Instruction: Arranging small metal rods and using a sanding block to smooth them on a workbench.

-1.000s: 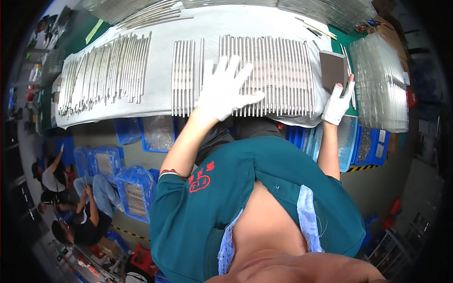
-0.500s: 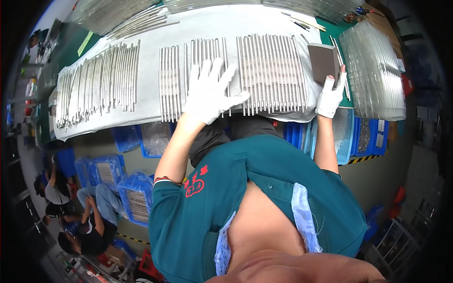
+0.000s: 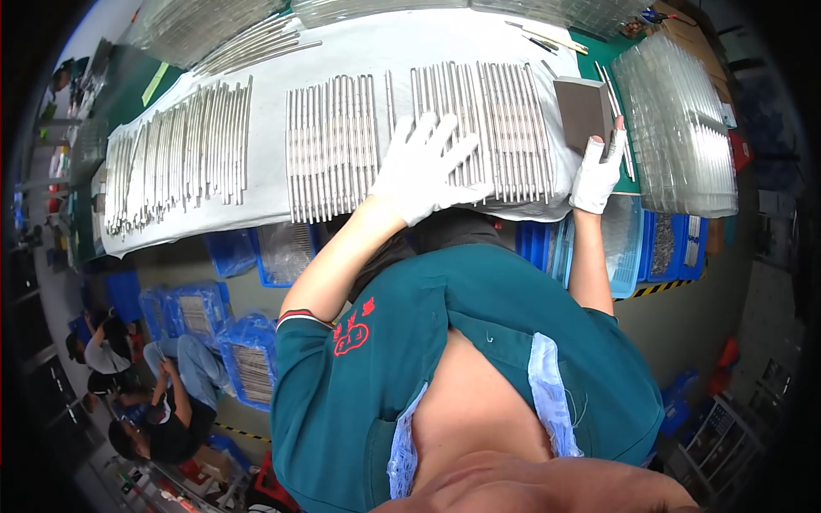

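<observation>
My left hand [image 3: 430,168], in a white glove, lies open with fingers spread over a group of thin metal rods [image 3: 445,90]. Its palm and fingers hide the lower part of these rods. To its left is another row of rods [image 3: 332,150], side by side, with a lone rod [image 3: 389,103] between. More rods [image 3: 517,128] lie to its right. My right hand [image 3: 596,175], also gloved but with bare fingertips showing, grips the lower right corner of a flat brown-grey rectangular block [image 3: 584,111], thumb on its face and a finger along its side.
A white cloth [image 3: 359,43] covers the green table. Uneven rods [image 3: 180,154] lie at the left, more [image 3: 261,43] at the far left. Clear plastic trays [image 3: 676,128] are stacked at the right. Blue bins [image 3: 663,248] stand below the table edge. People [image 3: 167,402] sit at the lower left.
My left hand has moved right across the rods. The row to its left now shows more rods, and the right-hand row is narrower. My right hand and the block have barely moved.
</observation>
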